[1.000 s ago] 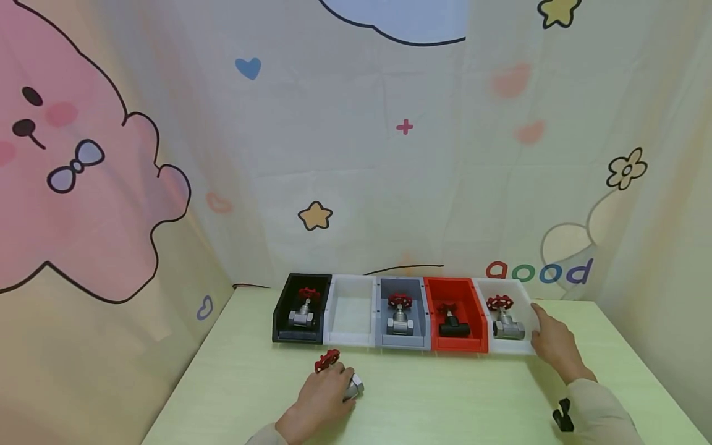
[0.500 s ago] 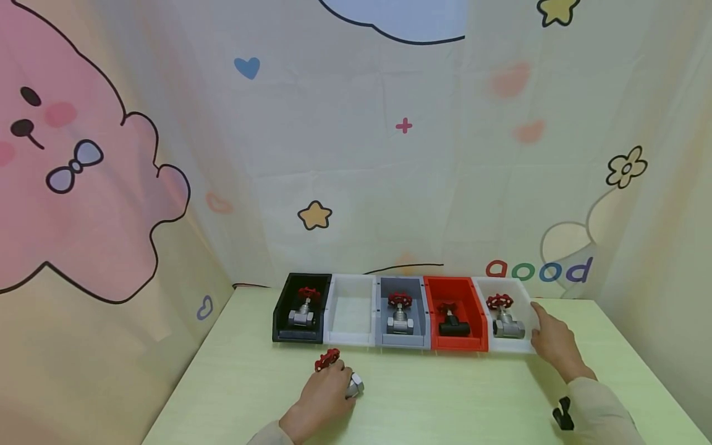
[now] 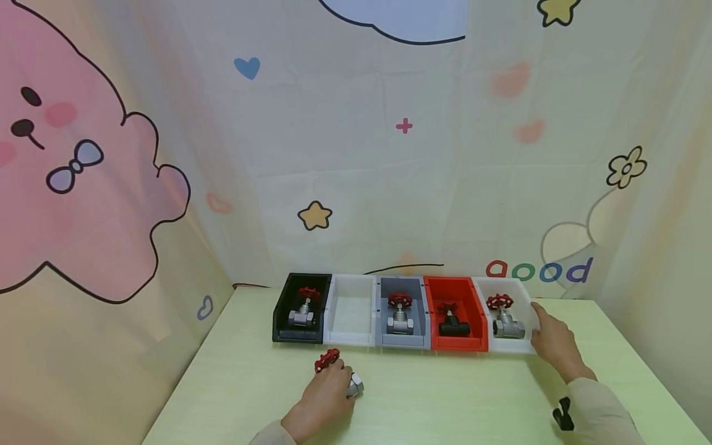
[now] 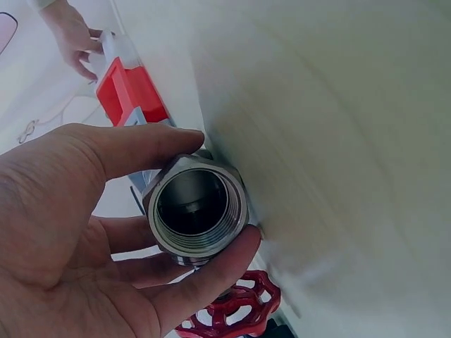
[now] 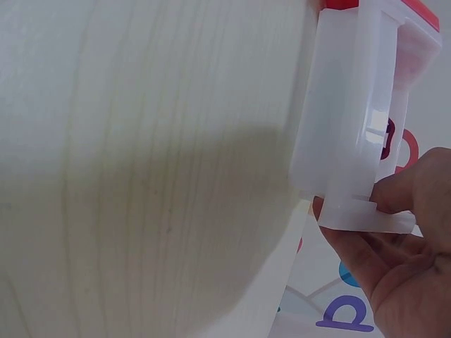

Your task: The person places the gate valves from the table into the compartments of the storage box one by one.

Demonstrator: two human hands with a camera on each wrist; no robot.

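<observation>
In the head view my left hand [image 3: 322, 398] grips a metal gate valve [image 3: 355, 385] with a red handwheel, on or just over the table in front of the bins. The left wrist view looks into the threaded end of this valve [image 4: 196, 211], thumb on one side and fingers on the other; its red handwheel [image 4: 239, 310] is below. My right hand [image 3: 558, 343] pinches the side wall of the rightmost white bin [image 3: 527, 296]. In the right wrist view the thumb and fingers straddle that bin's wall [image 5: 352, 217]. A steel valve [image 3: 507, 327] with a red handwheel lies in this bin.
Leftward in the joined row stand a red bin [image 3: 456, 346] with a black-bodied valve, a grey bin [image 3: 403, 343], a white bin [image 3: 350, 339] and a black bin [image 3: 297, 338]. Steel valves lie in the grey and black ones. A printed curtain [image 3: 356, 154] hangs behind.
Almost nothing differs. My left hand and the valve stay in nearly the same place, and my right hand keeps its hold on the bin wall.
</observation>
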